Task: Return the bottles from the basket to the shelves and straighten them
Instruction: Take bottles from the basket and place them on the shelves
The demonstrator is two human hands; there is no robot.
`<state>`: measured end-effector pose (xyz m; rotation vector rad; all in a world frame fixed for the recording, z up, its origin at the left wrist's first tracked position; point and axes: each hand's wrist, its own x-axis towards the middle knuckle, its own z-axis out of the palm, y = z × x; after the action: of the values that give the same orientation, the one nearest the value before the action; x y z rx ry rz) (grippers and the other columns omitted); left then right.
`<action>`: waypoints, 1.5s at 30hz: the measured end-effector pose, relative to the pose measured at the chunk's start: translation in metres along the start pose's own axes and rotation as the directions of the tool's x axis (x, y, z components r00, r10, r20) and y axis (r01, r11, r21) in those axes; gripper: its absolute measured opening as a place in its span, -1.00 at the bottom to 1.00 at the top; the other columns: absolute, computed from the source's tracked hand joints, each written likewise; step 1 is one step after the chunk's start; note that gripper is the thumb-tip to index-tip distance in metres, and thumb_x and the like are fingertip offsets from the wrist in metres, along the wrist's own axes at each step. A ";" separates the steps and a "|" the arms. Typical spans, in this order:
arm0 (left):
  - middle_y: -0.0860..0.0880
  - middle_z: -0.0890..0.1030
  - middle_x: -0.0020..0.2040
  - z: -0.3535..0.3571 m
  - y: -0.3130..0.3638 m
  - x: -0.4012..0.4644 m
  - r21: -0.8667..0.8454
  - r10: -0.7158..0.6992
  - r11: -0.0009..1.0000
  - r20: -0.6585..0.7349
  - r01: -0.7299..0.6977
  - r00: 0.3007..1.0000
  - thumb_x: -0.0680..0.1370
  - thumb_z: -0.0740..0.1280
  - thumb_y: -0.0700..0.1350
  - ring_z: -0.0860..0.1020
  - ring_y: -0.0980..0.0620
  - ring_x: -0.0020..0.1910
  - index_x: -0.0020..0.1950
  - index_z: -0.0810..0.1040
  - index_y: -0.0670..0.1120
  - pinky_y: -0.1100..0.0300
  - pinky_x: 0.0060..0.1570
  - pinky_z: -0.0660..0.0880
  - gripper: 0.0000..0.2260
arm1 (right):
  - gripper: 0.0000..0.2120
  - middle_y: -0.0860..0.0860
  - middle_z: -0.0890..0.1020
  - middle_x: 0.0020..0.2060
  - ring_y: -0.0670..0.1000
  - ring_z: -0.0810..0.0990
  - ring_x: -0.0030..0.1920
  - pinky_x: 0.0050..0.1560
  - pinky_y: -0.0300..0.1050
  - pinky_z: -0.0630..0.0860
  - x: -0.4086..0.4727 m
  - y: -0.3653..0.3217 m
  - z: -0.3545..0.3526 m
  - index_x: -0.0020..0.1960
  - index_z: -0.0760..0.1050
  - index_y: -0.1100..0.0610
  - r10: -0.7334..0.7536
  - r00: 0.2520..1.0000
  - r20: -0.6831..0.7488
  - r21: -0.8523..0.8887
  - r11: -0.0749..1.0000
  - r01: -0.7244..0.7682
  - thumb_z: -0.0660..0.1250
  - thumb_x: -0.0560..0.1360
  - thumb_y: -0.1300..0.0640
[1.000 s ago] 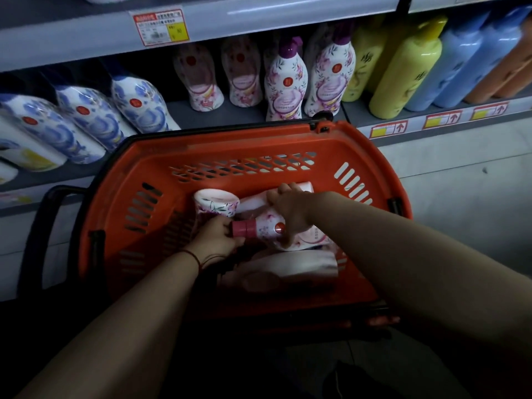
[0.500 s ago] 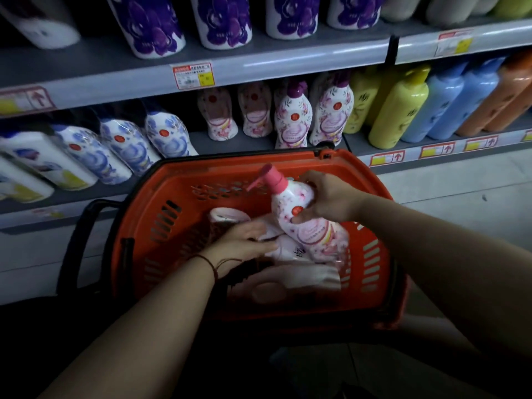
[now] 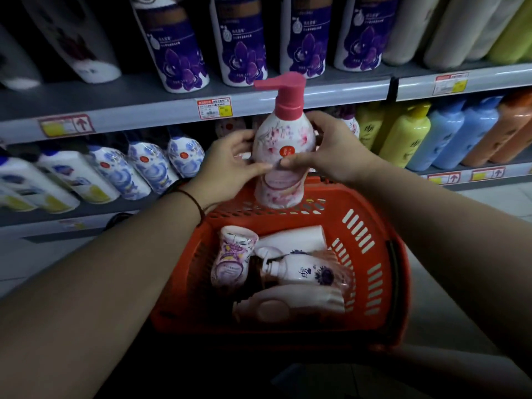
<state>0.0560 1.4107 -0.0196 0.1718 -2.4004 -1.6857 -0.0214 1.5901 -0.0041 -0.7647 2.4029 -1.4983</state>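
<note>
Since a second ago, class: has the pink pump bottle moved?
Yes. The pink pump bottle has gone up, out of the red basket where it lay, and now stands upright above the far rim, held by the left hand and right hand.

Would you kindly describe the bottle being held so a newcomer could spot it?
Start at the orange basket below the shelves. Just above its far rim, the left hand and right hand hold the floral bottle upright. Its pink pump top sets it apart from the bottles lying in the basket.

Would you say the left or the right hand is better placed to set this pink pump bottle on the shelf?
Probably the right hand: it wraps the pink pump bottle on the side nearest the matching floral bottles. The left hand only steadies it.
</note>
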 end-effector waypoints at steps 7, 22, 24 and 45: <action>-0.12 0.59 0.14 -0.010 0.008 0.030 0.055 0.065 0.996 -0.026 -0.064 0.998 0.37 0.47 -0.34 0.59 0.03 0.12 0.28 0.45 -0.20 0.24 0.11 0.56 -0.50 | -0.32 0.03 0.58 0.12 0.03 0.57 0.13 0.15 0.04 0.55 0.025 -0.001 -0.002 0.26 0.35 0.10 -0.097 0.994 -0.042 -0.074 0.993 0.094 0.59 0.25 0.07; -0.03 0.57 0.13 0.001 -0.091 0.088 0.219 -0.046 0.974 -0.019 0.049 0.999 0.44 0.42 -0.30 0.50 0.17 0.07 0.24 0.51 -0.24 0.60 -0.07 0.39 -0.63 | -0.32 0.17 0.47 0.15 0.14 0.46 0.15 0.09 -0.09 0.40 0.107 0.088 0.058 0.28 0.34 0.16 -0.071 0.996 0.061 -0.248 0.965 0.084 0.57 0.26 0.14; -0.08 0.59 0.17 -0.001 -0.105 0.101 0.211 -0.081 0.974 0.012 0.077 0.997 0.43 0.43 -0.30 0.52 0.15 0.09 0.25 0.51 -0.23 0.46 0.01 0.42 -0.61 | -0.33 0.16 0.55 0.13 0.18 0.52 0.13 0.11 0.04 0.47 0.122 0.100 0.066 0.26 0.33 0.18 -0.046 0.993 0.104 -0.257 0.964 0.072 0.57 0.26 0.12; -0.14 0.48 0.34 0.011 -0.175 0.171 0.151 -0.224 0.964 0.007 0.220 0.975 0.49 0.38 -0.26 0.45 0.07 0.29 0.40 0.37 -0.26 0.23 0.31 0.38 -0.51 | -0.43 0.21 0.56 0.12 0.18 0.54 0.10 0.13 -0.02 0.46 0.186 0.160 0.101 0.22 0.32 0.22 0.140 0.989 0.037 -0.271 0.954 -0.125 0.53 0.34 0.13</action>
<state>-0.1167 1.3249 -0.1708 0.4631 -2.6097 -1.6012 -0.1848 1.4696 -0.1741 -0.6693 2.5889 -1.1006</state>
